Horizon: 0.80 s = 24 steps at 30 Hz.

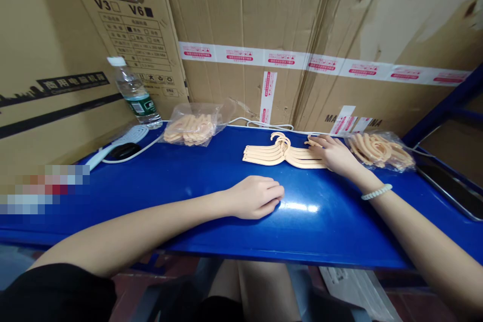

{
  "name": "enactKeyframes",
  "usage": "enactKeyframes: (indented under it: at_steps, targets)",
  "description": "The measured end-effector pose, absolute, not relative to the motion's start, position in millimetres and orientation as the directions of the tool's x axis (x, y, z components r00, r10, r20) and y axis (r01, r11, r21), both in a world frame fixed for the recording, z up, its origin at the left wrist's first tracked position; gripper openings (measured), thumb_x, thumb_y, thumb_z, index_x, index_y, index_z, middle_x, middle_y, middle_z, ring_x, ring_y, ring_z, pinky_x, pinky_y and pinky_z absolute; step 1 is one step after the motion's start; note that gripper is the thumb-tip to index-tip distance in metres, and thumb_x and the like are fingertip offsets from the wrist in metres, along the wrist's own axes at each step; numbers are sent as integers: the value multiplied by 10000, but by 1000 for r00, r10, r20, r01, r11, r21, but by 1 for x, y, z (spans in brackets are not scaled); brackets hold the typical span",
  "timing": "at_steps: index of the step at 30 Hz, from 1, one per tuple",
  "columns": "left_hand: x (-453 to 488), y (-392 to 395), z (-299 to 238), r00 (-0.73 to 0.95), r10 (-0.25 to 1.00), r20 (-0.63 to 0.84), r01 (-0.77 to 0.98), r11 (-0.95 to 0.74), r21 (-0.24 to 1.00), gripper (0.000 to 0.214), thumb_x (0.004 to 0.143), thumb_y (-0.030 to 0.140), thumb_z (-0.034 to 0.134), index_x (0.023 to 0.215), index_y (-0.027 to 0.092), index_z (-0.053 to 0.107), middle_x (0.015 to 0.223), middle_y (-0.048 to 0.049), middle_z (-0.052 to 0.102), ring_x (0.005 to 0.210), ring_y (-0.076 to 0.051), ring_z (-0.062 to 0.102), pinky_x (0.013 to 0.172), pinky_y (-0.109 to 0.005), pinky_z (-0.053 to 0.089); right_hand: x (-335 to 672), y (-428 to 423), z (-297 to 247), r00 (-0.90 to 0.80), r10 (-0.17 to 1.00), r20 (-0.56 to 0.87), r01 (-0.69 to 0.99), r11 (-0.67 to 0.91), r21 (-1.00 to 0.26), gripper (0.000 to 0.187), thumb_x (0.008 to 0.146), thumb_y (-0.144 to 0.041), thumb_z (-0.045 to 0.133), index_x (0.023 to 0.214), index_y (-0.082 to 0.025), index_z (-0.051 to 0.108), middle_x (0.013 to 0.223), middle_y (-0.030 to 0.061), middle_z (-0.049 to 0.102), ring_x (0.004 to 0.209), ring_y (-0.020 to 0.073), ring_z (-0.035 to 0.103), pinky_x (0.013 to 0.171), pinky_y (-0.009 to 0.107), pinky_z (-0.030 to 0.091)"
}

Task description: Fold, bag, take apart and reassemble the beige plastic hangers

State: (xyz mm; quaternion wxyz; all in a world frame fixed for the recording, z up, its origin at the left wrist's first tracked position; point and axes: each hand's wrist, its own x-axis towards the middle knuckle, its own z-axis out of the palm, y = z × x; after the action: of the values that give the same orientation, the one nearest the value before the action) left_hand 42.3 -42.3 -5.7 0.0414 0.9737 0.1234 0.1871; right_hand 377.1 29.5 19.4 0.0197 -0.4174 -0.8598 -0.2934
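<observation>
Several beige plastic clothes hangers (pixel 266 155) lie fanned out on the blue table, their hooks bunched at the middle. My right hand (pixel 334 153) is at the right end of this row, fingers curled down over beige plastic hanger parts. A small beige hook (pixel 312 142) pokes out by its fingertips, and the palm hides what else is under it. My left hand (pixel 258 196) rests on the table in front of the hangers, fingers curled in, with nothing visible in it.
Clear bags of beige hangers lie at the left (pixel 192 128) and right (pixel 379 151). A water bottle (pixel 138 95), a white handheld fan (pixel 130 136) and a white cable (pixel 260 123) are at the back. A dark phone (pixel 453 188) lies far right. Cardboard boxes (pixel 241 15) wall the back.
</observation>
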Motion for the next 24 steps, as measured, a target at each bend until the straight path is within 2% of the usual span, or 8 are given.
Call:
enactKeyframes:
  at_steps: [12, 15, 17, 20, 24]
  targets:
    - [41, -42, -7, 892, 270, 363, 216, -959, 182, 177, 1000, 215, 394, 944, 180, 559, 857, -58, 650, 778, -188, 580, 729, -295, 442, 379, 24, 19, -621, 748, 236, 742, 463, 485, 403, 923, -69, 468, 1271, -124, 665, 1440, 145, 581, 1216, 344, 535, 829, 414, 486]
    - [41, -42, -7, 890, 277, 363, 213, -955, 205, 180, 996, 212, 398, 941, 178, 565, 853, -59, 649, 775, -188, 576, 728, -295, 439, 380, 25, 18, -608, 758, 236, 764, 477, 436, 418, 927, -79, 448, 1287, -117, 657, 1429, 152, 589, 1195, 349, 554, 842, 431, 510]
    - [40, -42, -7, 887, 280, 368, 200, -950, 240, 172, 986, 206, 413, 938, 174, 575, 865, -62, 654, 784, -186, 578, 734, -295, 437, 382, 27, 17, -596, 756, 271, 791, 495, 360, 440, 917, -78, 437, 1304, -96, 645, 1429, 176, 580, 1204, 356, 561, 900, 468, 524]
    - [40, -40, -5, 870, 331, 365, 182, -904, 386, 126, 936, 171, 478, 904, 172, 600, 836, -43, 649, 765, -165, 576, 724, -278, 432, 386, 27, 18, -533, 743, 405, 843, 508, 178, 500, 864, -36, 406, 1306, -60, 638, 1397, 214, 587, 1245, 351, 567, 1008, 507, 514]
    - [40, -35, -3, 796, 536, 281, 187, -660, 728, 89, 886, 167, 546, 872, 161, 634, 719, 7, 617, 635, -111, 538, 624, -230, 415, 382, 19, 26, -376, 709, 597, 855, 513, -70, 477, 896, -70, 384, 1274, -108, 673, 1341, 195, 625, 1230, 322, 608, 1045, 505, 514]
